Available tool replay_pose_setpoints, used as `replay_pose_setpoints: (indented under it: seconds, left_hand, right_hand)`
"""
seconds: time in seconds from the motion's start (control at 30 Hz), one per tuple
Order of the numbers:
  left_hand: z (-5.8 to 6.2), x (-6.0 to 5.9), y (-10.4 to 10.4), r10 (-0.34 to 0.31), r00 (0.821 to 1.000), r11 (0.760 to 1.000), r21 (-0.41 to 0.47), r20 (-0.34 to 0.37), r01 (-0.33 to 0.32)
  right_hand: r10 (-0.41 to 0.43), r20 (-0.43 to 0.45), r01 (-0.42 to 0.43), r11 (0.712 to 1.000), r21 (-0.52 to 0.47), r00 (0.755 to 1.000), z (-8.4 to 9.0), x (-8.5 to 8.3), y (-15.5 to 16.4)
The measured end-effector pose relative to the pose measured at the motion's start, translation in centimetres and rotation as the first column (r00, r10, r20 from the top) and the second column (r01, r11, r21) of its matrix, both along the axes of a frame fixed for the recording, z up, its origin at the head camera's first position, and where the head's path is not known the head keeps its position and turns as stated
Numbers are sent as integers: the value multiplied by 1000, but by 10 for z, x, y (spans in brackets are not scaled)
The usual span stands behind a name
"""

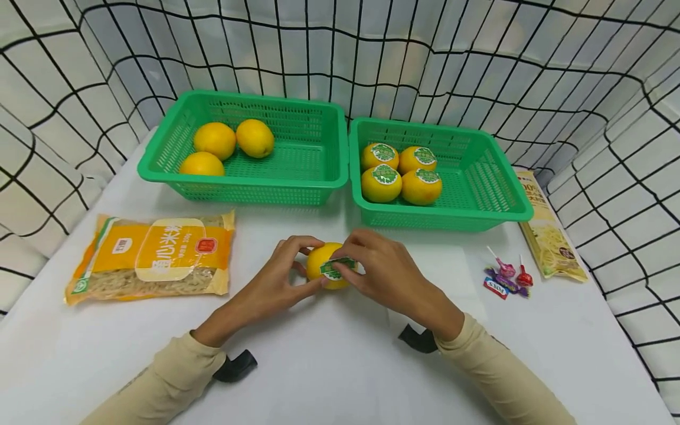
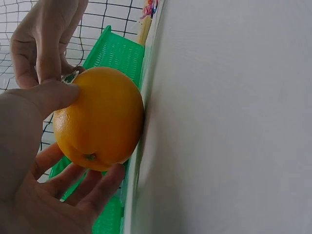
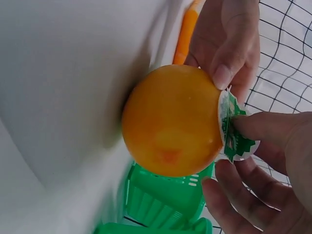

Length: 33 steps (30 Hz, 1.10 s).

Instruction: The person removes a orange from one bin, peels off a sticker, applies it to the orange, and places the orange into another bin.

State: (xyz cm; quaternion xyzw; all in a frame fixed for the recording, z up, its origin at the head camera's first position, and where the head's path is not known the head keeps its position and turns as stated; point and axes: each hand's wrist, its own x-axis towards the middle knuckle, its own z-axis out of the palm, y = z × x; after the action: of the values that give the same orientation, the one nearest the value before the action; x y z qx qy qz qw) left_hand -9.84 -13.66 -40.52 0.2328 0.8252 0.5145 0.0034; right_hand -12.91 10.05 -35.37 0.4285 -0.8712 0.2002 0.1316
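Note:
A yellow-orange orange (image 1: 317,260) sits on the white table between both hands. My left hand (image 1: 271,283) grips it from the left, thumb near and fingers behind. A green-and-white sticker (image 3: 227,109) lies partly against the fruit's skin, its outer part standing off the surface. My right hand (image 1: 390,274) pinches that sticker between thumb and fingers. In the left wrist view the bare side of the orange (image 2: 105,117) faces the camera, and the sticker is mostly hidden.
Behind stand two green baskets: the left basket (image 1: 297,192) holds three plain oranges, the right basket (image 1: 478,200) several stickered ones. An orange bag (image 1: 154,257) lies left. Small candies (image 1: 507,274) and a yellow packet (image 1: 552,230) lie right. Black wire mesh (image 1: 382,41) surrounds the table.

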Motion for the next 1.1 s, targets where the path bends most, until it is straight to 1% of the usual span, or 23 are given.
replay_pose_setpoints:
  seconds: [0.07,0.2,0.37,0.43,0.6,0.73,0.83,1.0,1.1]
  left_hand:
    - [0,0,1,6,1000,1000,-8,-11,-6]
    - [-1,1,2,18,1000,1000,-13,-25,-18]
    - [-2,0,2,25,1000,1000,-16,-19,-25]
    - [-3,0,1,27,1000,999,-16,-15,-27]
    - [-4,0,1,31,1000,999,-12,-4,-31]
    - [-3,0,1,50,999,999,-21,14,-50]
    - [-1,0,0,66,998,998,-21,-19,-66]
    - [2,-1,1,95,988,995,16,-122,-94]
    - [2,-2,3,112,983,994,30,-145,-108]
  right_hand:
    - [-13,-13,13,1000,2,1000,0,0,1]
    - [-45,-10,45,999,8,999,-1,0,2]
    - [-83,-50,85,996,32,995,-2,0,2]
    - [-65,-81,67,998,15,995,-3,-1,2]
    - [19,-142,-25,999,-40,990,-7,-6,3]
    - [31,-171,-41,998,-55,985,-10,-7,2]
    - [19,-197,-31,998,-60,980,-12,-7,2]
    - [17,-216,-28,999,-46,976,-13,-6,1]
    - [18,-234,-28,999,-40,972,-11,-5,2]
